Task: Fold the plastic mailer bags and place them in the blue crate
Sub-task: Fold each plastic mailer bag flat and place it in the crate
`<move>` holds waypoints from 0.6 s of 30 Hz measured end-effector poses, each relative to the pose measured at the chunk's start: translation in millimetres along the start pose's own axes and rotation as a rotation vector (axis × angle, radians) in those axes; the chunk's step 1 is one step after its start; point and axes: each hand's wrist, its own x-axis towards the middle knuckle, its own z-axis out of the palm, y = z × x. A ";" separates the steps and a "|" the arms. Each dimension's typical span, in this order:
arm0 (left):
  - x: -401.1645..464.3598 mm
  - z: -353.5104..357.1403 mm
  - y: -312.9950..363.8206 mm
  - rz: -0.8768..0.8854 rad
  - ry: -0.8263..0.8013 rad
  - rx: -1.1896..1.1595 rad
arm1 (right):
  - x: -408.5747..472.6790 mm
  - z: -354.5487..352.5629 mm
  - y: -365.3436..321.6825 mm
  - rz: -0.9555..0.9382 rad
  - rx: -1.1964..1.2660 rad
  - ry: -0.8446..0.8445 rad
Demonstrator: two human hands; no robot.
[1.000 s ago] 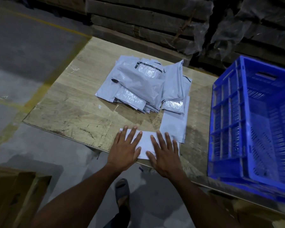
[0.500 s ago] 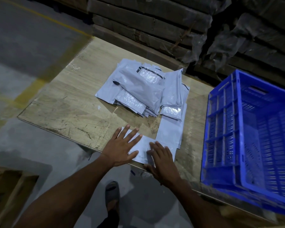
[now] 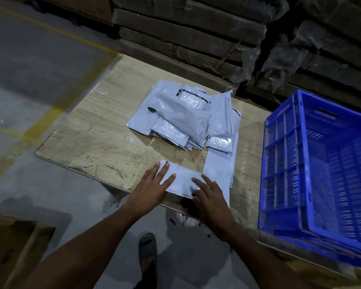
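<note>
Arms: bare to the frame edge, no sleeves | hands: ungloved | foot: dark open-toed sandal (image 3: 147, 248)

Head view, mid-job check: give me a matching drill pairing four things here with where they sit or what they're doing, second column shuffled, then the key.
Things:
1. left hand
2. folded mailer bag
3. pile of mailer bags
4. blue crate

Places or states:
A. right end of the wooden board, no bags visible inside
B. middle of the board, loosely heaped
C. near edge of the board, under both hands
D. fingers straight, resting flat on the bag's left end

Pairs: 1-D, 2-C, 3-B, 4-A
</note>
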 end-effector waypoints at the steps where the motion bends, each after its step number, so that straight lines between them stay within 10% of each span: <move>1: 1.7 -0.7 1.2 -0.020 0.005 -0.032 | -3.8 -4.9 -6.1 -0.095 -0.042 0.012; 5: 4.3 -1.2 11.8 -0.048 0.025 -0.101 | -16.7 3.9 -14.5 -0.420 -0.158 -0.030; 18: -16.0 10.5 17.5 -0.237 0.156 -0.415 | 14.6 -65.5 4.4 -0.207 -0.043 -0.014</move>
